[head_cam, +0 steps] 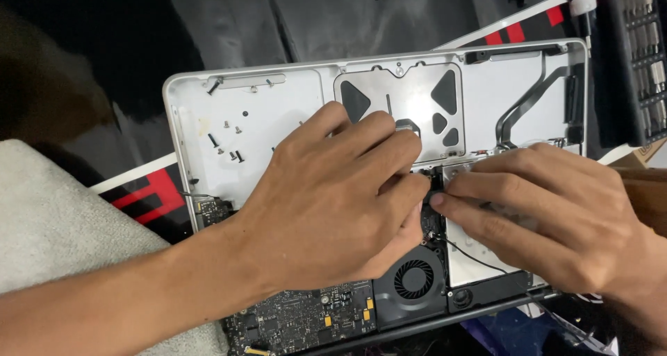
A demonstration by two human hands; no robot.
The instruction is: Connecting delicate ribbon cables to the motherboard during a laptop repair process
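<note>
Opened laptop chassis [278, 113] lies mid-frame on the desk; left hand [333, 196] and right hand [556, 217] are pressed fingertip-to-fingertip, pinching a small black connector [435, 184] above the fan [413, 279]; judged light, fragile, best gripped by its edges.

An electronics repair bench. An opened silver laptop shell [278, 113] lies on a dark work mat [229, 22], loose screws [226, 144] inside it. A screwdriver-bit case [636, 57] sits at the bench's right edge.

You have two hands [326, 196] [556, 217] on one open laptop [278, 113], one fan [413, 279], about six loose screws [229, 144] near its left edge.
</note>
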